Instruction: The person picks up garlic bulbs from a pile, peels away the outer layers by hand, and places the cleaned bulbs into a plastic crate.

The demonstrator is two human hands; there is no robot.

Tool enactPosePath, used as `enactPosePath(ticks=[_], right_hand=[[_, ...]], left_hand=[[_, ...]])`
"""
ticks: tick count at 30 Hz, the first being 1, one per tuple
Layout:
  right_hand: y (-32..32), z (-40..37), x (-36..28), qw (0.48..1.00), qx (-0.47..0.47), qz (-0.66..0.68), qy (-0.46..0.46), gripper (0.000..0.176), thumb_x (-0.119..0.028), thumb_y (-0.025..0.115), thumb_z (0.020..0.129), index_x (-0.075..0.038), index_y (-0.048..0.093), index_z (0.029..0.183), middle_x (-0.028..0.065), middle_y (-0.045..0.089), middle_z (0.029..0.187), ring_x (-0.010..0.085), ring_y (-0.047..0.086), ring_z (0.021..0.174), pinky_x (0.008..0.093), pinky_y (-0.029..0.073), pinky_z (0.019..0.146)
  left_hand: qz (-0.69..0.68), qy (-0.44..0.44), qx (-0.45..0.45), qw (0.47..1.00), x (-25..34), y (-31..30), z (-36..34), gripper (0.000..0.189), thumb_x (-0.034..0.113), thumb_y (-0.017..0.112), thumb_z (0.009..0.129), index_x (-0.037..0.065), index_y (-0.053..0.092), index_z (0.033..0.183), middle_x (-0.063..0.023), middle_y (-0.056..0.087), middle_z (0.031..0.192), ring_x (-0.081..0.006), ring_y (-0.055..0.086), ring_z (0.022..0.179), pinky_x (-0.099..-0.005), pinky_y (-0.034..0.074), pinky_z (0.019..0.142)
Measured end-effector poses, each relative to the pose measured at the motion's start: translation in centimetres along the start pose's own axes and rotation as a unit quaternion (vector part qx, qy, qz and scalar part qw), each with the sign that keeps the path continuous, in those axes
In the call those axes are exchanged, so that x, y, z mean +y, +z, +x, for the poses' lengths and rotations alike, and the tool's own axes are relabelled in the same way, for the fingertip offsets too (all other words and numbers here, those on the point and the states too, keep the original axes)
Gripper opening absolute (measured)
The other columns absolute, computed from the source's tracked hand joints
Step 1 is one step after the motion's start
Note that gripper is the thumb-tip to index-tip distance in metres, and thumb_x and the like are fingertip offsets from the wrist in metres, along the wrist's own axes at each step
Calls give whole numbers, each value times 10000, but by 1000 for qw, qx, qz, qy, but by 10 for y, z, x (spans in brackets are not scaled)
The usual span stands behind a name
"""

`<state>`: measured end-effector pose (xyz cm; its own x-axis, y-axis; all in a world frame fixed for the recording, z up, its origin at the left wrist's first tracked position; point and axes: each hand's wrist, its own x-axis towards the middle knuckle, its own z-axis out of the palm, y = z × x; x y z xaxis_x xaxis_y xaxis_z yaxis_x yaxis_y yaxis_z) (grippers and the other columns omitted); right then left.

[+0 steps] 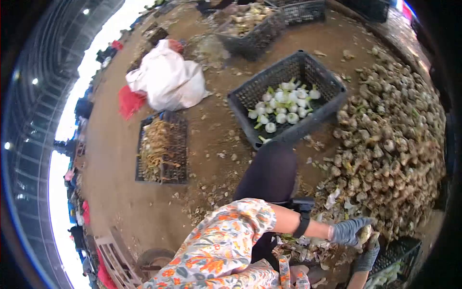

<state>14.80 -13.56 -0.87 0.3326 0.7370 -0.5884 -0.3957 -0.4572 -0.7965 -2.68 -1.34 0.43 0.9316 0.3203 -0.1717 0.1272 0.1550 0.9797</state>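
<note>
My left hand [347,231], in a grey glove, is closed on a pale garlic bulb [364,235]. Close beside it, my right hand [368,257], gloved too, has its fingers curled next to the bulb. What those fingers grip is too small and partly hidden to make out. Just beyond both hands spreads a large heap of unpeeled garlic [390,144]. Below the right hand sits a dark crate [409,248] with pale green stems [387,274] at it. Leaf and skin scraps [313,250] lie beside my forearm.
Past my knee [272,166], a black crate [240,103] holds cleaned white garlic [288,101]. A smaller crate [179,139] contains dry stalks. A white sack [166,77] rests on the dirt floor, near another filled crate [250,41]. A wooden pallet [115,255] lies bottom left.
</note>
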Motion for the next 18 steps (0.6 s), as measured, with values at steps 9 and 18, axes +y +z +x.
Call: enactPosePath(ticks=[9,18], right_hand=[[49,-70,-65,977,94,-164,-102,259,-127,578,746,-2,568,973,39,586,871,78,515,805,228,427,691],[72,-68,-20,970,74,-175,-150,319,-193,625,794,30,539,1005,55,607,804,110,567,712,253,478,604]], left_hand=[[-324,24,-10,946,17,-1,-4,628,281,669,753,68,353,1252,-59,506,1114,-162,506,1005,-317,448,858],[-434,-233,143,859,53,-19,16,521,476,440,849,17,519,1083,-125,595,965,-222,593,808,-336,516,721]])
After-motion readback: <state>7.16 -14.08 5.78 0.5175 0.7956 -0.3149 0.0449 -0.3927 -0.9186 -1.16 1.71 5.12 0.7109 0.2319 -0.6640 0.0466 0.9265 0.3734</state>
